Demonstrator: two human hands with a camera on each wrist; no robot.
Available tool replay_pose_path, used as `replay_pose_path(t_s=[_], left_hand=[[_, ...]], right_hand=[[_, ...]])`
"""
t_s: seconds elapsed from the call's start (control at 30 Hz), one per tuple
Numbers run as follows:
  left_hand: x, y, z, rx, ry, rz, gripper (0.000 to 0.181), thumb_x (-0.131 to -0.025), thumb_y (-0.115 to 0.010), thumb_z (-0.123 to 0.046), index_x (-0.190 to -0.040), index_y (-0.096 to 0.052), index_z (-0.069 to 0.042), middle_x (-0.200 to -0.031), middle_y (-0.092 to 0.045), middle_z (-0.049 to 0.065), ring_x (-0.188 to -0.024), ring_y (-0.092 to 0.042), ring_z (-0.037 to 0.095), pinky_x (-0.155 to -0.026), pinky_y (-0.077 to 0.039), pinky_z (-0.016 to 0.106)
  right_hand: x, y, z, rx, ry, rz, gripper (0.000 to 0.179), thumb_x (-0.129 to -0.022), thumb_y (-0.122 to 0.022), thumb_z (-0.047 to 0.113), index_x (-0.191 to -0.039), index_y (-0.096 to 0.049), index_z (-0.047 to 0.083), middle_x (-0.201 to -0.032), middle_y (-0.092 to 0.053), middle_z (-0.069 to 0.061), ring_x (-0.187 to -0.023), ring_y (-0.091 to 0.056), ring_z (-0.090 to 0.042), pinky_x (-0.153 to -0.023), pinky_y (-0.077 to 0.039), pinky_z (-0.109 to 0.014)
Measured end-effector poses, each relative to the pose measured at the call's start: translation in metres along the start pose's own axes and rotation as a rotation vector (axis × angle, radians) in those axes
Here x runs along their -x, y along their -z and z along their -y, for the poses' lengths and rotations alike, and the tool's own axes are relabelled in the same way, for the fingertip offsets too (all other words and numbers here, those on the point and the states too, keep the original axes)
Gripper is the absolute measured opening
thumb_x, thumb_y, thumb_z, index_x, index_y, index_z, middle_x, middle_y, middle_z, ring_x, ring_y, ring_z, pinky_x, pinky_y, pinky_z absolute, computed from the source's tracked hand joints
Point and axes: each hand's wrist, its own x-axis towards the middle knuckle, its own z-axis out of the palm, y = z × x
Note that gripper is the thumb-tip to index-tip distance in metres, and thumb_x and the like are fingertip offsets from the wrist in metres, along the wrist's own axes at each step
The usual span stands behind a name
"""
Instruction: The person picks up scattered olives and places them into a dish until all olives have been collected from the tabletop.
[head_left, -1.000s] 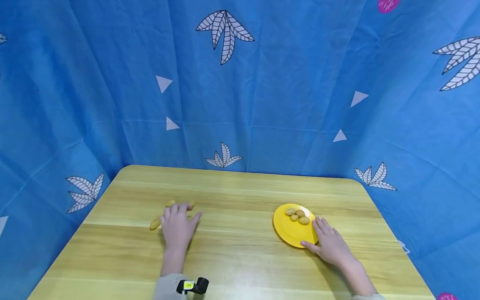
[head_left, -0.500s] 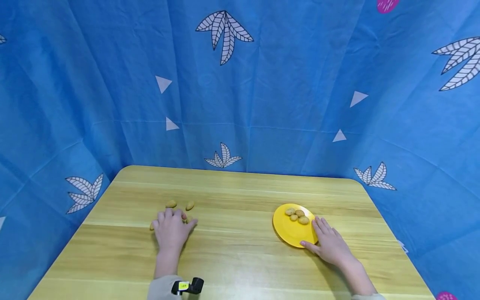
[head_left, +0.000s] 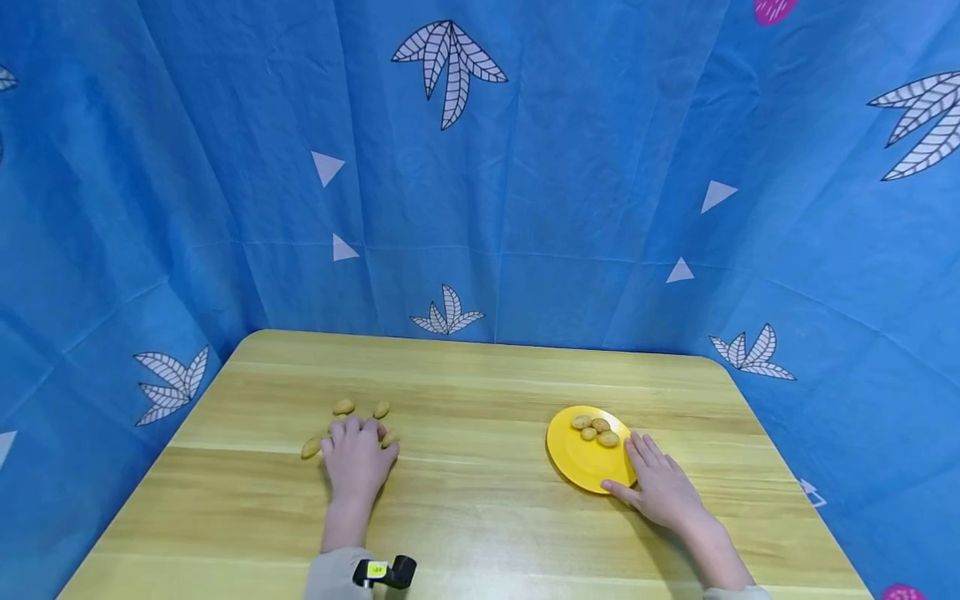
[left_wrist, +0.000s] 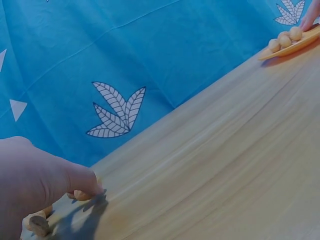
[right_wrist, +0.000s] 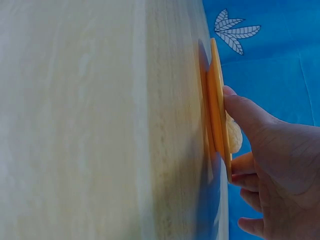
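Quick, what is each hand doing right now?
Left hand: fingers curled over a tan peanut, grip unclear.
Right hand: open, touching the round yellow plate.

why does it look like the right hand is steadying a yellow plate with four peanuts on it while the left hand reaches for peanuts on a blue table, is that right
Not quite: the table is light wood, not blue; the blue is the cloth backdrop behind it, as the head view shows. The rest holds: the right hand rests at the yellow plate holding four peanuts, and the left hand is on the loose peanuts.

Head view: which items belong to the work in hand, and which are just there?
In use: left hand over loose peanuts; right hand touching the yellow plate, which holds four peanuts.

Just there: wooden table; blue patterned cloth.
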Motion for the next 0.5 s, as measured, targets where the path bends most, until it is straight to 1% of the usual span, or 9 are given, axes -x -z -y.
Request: replay_pose_path(t_s=[0.17,0.37,0.5], left_hand=[[0.0,0.0,-0.011,0.023,-0.036,-0.028,0.025,-0.08,-0.075,-0.033,-0.093,-0.066,-0.014,-0.108,-0.063,0.013,-0.107,-0.047,0.036,-0.087,-0.031,0.05],[0.0,-0.002,-0.029,0.024,-0.108,-0.082,0.025,-0.079,-0.077,-0.035,-0.09,-0.066,-0.016,-0.102,-0.067,0.01,-0.098,-0.051,0.033,-0.081,-0.033,0.045],[0.002,-0.003,-0.041,0.036,-0.14,-0.08,0.025,-0.079,-0.077,-0.035,-0.09,-0.066,-0.015,-0.101,-0.067,0.008,-0.094,-0.051,0.03,-0.079,-0.034,0.043]], right_hand=[[0.0,0.001,0.0,0.0,0.003,0.001,0.089,-0.089,-0.058,0.058,-0.141,-0.04,-0.012,-0.151,-0.033,-0.031,-0.14,-0.029,-0.049,-0.11,-0.028,-0.063],[-0.001,0.001,-0.001,0.001,0.002,0.0,0.088,-0.089,-0.058,0.058,-0.141,-0.04,-0.012,-0.151,-0.032,-0.031,-0.141,-0.029,-0.049,-0.11,-0.028,-0.064],[0.0,0.001,-0.002,-0.001,0.003,0.002,0.088,-0.089,-0.058,0.058,-0.141,-0.04,-0.011,-0.151,-0.032,-0.03,-0.141,-0.029,-0.049,-0.11,-0.028,-0.064]])
